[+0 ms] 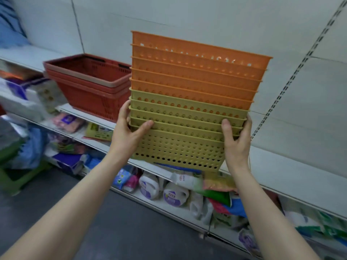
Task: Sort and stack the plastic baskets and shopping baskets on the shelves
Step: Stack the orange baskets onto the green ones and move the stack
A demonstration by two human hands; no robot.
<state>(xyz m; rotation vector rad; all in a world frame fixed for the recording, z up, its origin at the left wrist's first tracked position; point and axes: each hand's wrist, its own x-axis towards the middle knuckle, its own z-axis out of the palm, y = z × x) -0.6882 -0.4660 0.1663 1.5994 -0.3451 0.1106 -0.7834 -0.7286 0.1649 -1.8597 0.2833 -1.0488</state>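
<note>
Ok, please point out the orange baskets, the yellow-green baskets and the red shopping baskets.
orange baskets [195, 76], head view, on the long side wall.
yellow-green baskets [178, 147], head view, on the perforated wall of the lowest one.
red shopping baskets [88, 94], head view, on the front wall.

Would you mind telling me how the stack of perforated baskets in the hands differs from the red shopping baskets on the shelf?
The perforated baskets are orange over yellow-green; the red shopping baskets are brick red. The perforated stack is taller, about ten nested, gripped by the left hand and right hand; the red ones, about three, rest untouched on the shelf. Both are nested plastic stacks.
</note>
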